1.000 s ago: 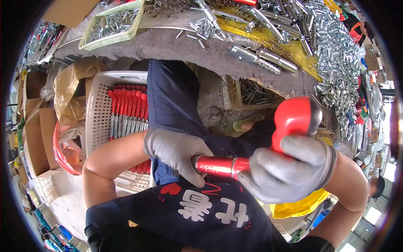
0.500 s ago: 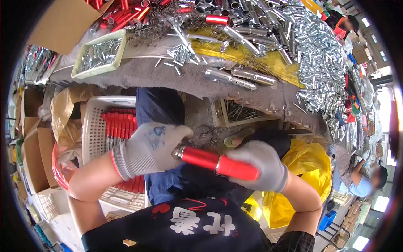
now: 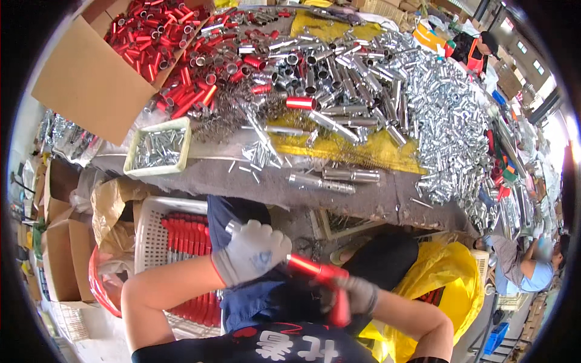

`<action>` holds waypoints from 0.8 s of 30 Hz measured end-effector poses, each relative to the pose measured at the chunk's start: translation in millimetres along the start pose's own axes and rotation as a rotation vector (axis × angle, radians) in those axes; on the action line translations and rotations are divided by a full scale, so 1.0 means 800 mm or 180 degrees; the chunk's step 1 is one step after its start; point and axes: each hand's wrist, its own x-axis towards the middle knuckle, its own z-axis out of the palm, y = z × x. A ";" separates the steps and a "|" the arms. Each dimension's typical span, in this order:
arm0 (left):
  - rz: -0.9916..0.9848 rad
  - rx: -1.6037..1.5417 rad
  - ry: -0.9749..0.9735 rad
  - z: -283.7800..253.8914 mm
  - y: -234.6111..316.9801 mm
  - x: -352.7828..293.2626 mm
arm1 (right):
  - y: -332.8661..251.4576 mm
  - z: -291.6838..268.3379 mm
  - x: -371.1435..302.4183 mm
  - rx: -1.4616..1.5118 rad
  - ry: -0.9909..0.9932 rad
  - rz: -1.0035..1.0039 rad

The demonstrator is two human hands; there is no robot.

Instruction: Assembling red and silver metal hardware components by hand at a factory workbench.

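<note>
Over my lap, my right hand, in a grey-coated work glove, is closed round a red-handled tool. Its shiny red metal tube points up and left, and a red grip part angles downward below my fingers; this end is motion-blurred. My left hand, gloved too, is closed at the tube's far end. A silver metal tip pokes out on the other side of that fist; how it joins the tube is hidden inside the glove.
A white crate of red-handled pieces stands at my left, a yellow bag at my right. The bench ahead bears red tubes, silver tubes, small metal parts and a pale tray of pins. Other people sit at the right.
My view has tilted up, showing more of the bench. My left fist has turned knuckles up, with a silver tip now showing beyond it. The red grip part now angles down from the tube.
</note>
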 end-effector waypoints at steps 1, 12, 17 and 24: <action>0.0139 0.0208 0.0313 0.000 0.006 0.000 | 0.002 0.000 -0.005 -0.0425 0.0005 -0.0223; -0.0479 -0.1601 -0.1320 0.007 0.017 0.002 | -0.027 0.006 -0.023 -0.2665 0.0418 -0.1433; -0.0427 -0.2015 -0.1832 0.000 0.025 0.033 | -0.036 -0.007 -0.029 -0.4624 0.0988 -0.2249; -0.1599 -0.0359 0.1973 0.000 0.013 0.066 | -0.031 -0.008 -0.025 -0.0973 0.1006 -0.2371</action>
